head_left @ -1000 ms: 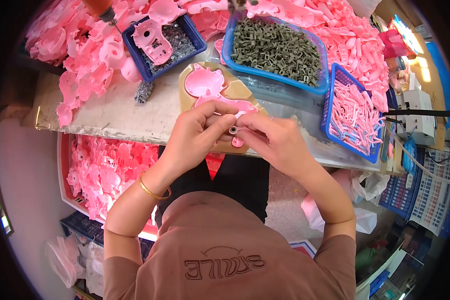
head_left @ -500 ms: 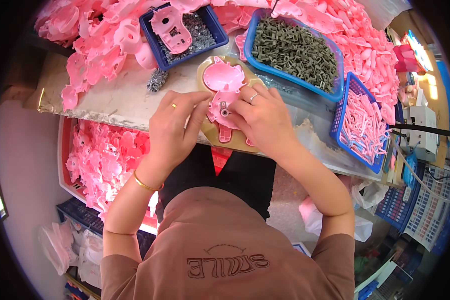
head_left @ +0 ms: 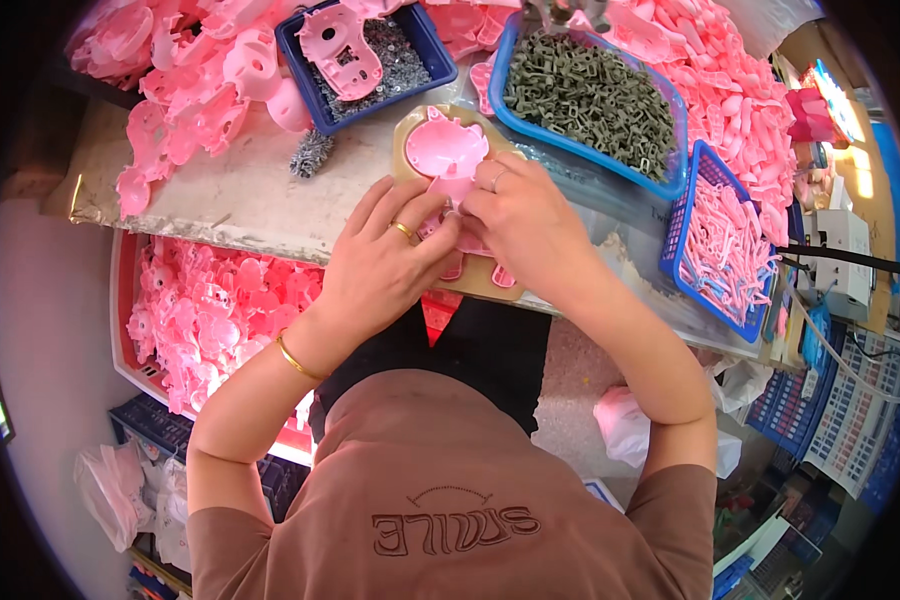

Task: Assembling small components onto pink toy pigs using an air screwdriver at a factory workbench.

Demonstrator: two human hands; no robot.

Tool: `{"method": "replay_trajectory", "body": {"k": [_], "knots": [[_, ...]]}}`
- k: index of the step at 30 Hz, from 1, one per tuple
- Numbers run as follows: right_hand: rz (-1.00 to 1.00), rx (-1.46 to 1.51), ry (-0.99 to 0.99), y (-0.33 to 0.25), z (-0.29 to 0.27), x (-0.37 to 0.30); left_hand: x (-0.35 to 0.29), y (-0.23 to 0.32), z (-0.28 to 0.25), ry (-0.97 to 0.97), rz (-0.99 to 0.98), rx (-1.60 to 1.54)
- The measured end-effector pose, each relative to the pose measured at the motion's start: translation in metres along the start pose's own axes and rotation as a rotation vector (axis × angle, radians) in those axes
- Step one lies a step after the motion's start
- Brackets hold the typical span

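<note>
A pink figure-shaped plastic shell [head_left: 447, 147], its hollow side up, lies in a tan holder [head_left: 404, 165] near the table's front edge. Over the shell's lower half, my left hand [head_left: 395, 245] and my right hand [head_left: 515, 210] meet fingertip to fingertip. Both hands are closed, the thumbs and fingers pinching at the shell's middle. Whatever small piece sits between them is hidden by the fingers. Two pink foot-like ends of the shell show below my hands.
Behind the holder stand a dark blue tray [head_left: 440, 65] of small metal parts and a blue tub [head_left: 505, 118] of dark green clips. A metal tool end [head_left: 567, 14] shows above the tub. Right is a blue basket [head_left: 678, 225] of pink strips; lower left, a crate [head_left: 125, 345] of pink shells.
My left hand has moved right and inward, over the shell's lower half, to meet the right fingertips. The metal tool end has come into view at the top.
</note>
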State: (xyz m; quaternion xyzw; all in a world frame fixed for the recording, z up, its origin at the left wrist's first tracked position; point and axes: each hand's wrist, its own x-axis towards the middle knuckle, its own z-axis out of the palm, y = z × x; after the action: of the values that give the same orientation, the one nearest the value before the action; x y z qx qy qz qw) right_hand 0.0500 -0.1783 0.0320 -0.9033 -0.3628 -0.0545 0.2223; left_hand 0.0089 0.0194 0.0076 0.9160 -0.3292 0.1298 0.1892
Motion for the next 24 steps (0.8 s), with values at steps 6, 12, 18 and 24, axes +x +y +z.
{"method": "replay_trajectory", "body": {"k": [6,12,18,24], "knots": [[-0.016,0.018,0.006,0.000,0.004,0.000,0.003,0.003,0.001,0.058,-0.014,-0.010],[-0.067,-0.034,0.044,0.004,0.009,0.001,0.004,0.003,-0.004,-0.021,-0.026,-0.038],[-0.082,0.000,-0.008,0.012,0.011,0.002,0.008,0.006,-0.001,0.041,0.052,0.108],[-0.085,0.087,0.004,0.015,0.010,0.005,0.010,0.005,-0.006,0.015,0.034,0.051]]}}
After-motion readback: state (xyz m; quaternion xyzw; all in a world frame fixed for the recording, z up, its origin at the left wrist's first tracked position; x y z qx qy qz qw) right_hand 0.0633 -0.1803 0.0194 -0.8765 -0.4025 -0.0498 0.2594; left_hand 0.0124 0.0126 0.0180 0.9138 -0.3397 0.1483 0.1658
